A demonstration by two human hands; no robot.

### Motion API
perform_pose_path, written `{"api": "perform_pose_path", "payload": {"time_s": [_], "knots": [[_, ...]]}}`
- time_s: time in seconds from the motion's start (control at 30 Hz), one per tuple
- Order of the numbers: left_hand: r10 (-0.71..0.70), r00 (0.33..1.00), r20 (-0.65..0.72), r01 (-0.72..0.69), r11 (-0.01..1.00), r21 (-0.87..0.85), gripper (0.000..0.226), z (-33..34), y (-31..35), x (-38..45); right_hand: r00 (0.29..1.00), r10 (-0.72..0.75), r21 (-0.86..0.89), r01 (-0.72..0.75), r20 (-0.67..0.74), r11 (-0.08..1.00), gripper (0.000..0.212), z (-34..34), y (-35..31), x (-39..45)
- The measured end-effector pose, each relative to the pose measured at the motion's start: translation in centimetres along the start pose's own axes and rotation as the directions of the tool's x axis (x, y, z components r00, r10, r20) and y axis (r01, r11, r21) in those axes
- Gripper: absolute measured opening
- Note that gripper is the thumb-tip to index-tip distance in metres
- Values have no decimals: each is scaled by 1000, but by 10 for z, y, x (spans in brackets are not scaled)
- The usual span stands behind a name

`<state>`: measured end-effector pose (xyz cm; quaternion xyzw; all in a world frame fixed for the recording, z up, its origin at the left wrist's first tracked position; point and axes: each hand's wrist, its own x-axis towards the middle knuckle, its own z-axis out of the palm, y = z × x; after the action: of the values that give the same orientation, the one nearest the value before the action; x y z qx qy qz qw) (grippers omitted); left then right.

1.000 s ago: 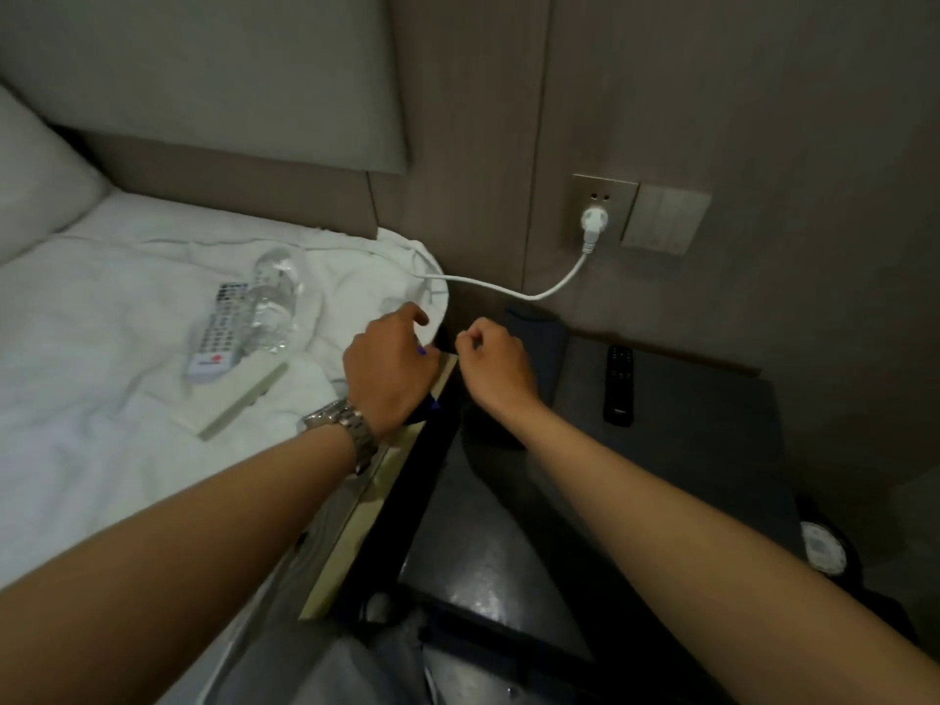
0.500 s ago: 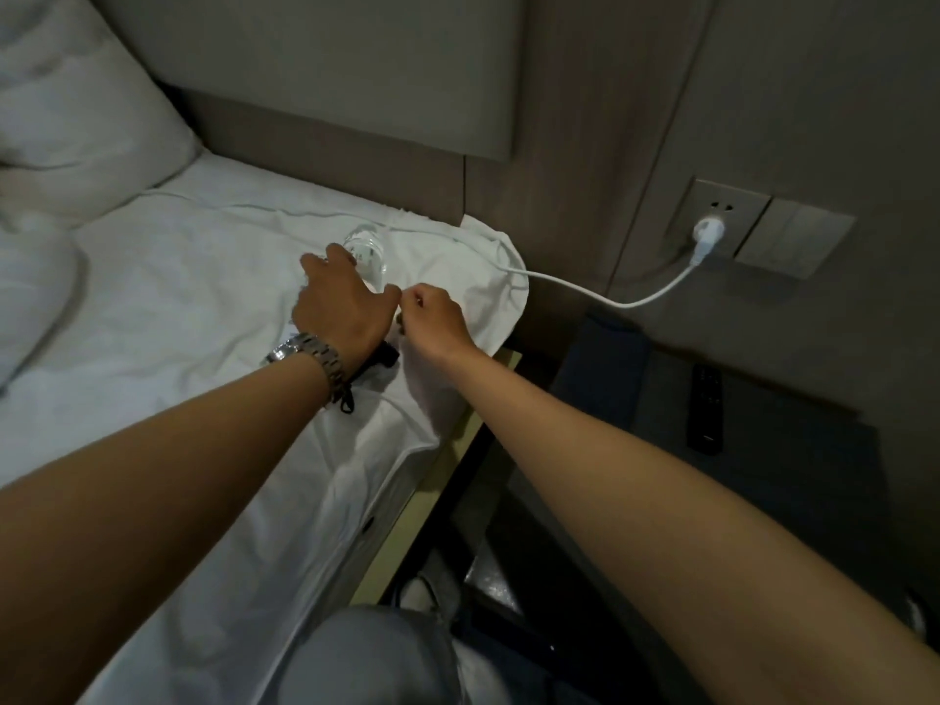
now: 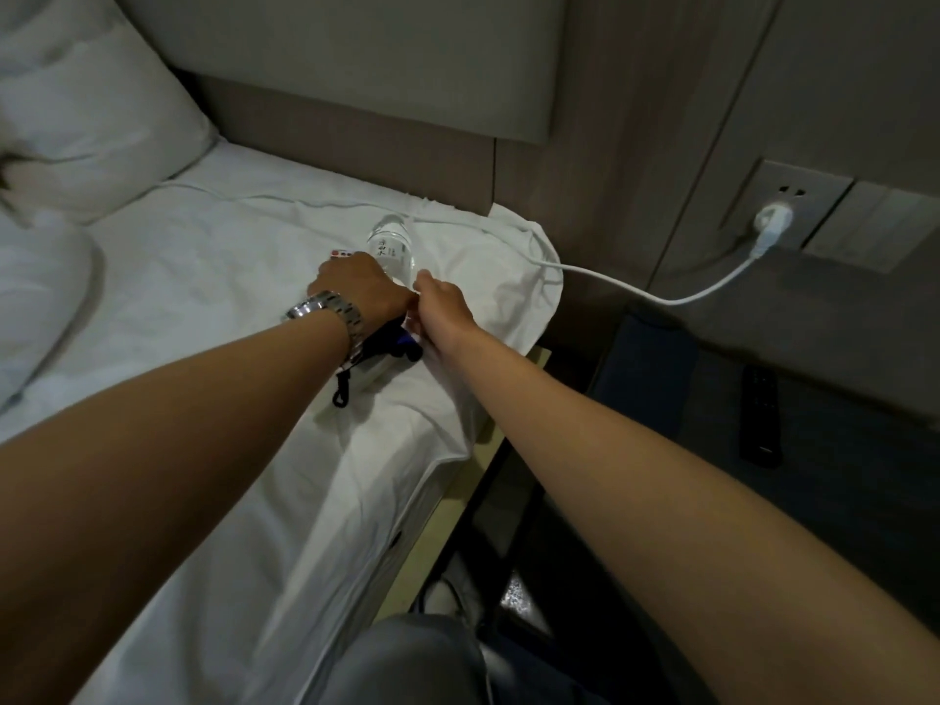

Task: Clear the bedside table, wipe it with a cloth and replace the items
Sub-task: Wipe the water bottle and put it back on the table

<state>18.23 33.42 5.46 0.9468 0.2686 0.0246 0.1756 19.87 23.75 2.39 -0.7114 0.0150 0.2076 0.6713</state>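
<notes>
Both hands are seen together on the bed sheet, beside the bedside table.

Head view: the left hand is curled over a dark item with a strap; what exactly is gripped cannot be told. The right hand is pinched at the same spot, touching the left. A bottle lies just beyond the knuckles. A black remote remains on the table, well right of the grip.

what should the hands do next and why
Probably let go of the small dark item on the bed and reach back for the black remote, since it lies on the bedside table, which isn't cleared for wiping yet.
</notes>
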Motion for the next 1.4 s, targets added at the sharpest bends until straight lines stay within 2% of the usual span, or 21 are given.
{"api": "perform_pose_path", "payload": {"time_s": [0.2, 0.37, 0.53, 0.73, 0.8, 0.9, 1.0, 1.03, 1.13, 1.17, 1.3, 1.4], "knots": [[-54, 997, 47, 62, 979, -196, 60, -6, 5, 2, 998, 68, 182, -67, 4, 981, 27, -17, -7, -12], [-94, 992, 83, 121, 891, -438, 46, -1, 18, -12, 990, 134, 140, -140, 49, 980, 22, -34, -14, -24], [-72, 993, 97, 108, 884, -456, 51, -1, 32, -29, 987, 153, 139, -159, 50, 977, 27, -50, -19, -35], [-39, 998, 48, 57, 870, -489, 53, 5, 52, -58, 985, 166, 278, -172, 45, 945, 37, -84, -27, -54], [19, 1000, -1, -17, 883, -469, 59, 6, 64, -71, 990, 134, 334, -141, 45, 932, 38, -99, -32, -61], [208, 976, -70, -219, 892, -396, 57, 11, 84, -95, 996, 79, 395, -88, 39, 915, 44, -122, -36, -70], [352, 931, -94, -361, 860, -360, 69, 22, 108, -118, 997, 31, 327, -6, -70, 945, 45, -162, -28, -79], [395, 914, -89, -399, 842, -363, 67, 25, 117, -126, 995, 10, 288, 19, -99, 957, 43, -178, -24, -85], [546, 836, -53, -512, 743, -432, 39, 35, 144, -150, 983, -52, 190, 86, -178, 978, 44, -228, -14, -108], [590, 807, -24, -539, 718, -441, 37, 41, 154, -157, 976, -70, 178, 108, -207, 978, 43, -244, -10, -116], [697, 713, 80, -623, 681, -384, 41, 65, 195, -177, 937, -111, 141, 166, -332, 976, 53, -296, 9, -144], [742, 666, 73, -672, 640, -372, 46, 85, 227, -197, 882, -183, 60, 231, -435, 971, 56, -333, 24, -160]]}}
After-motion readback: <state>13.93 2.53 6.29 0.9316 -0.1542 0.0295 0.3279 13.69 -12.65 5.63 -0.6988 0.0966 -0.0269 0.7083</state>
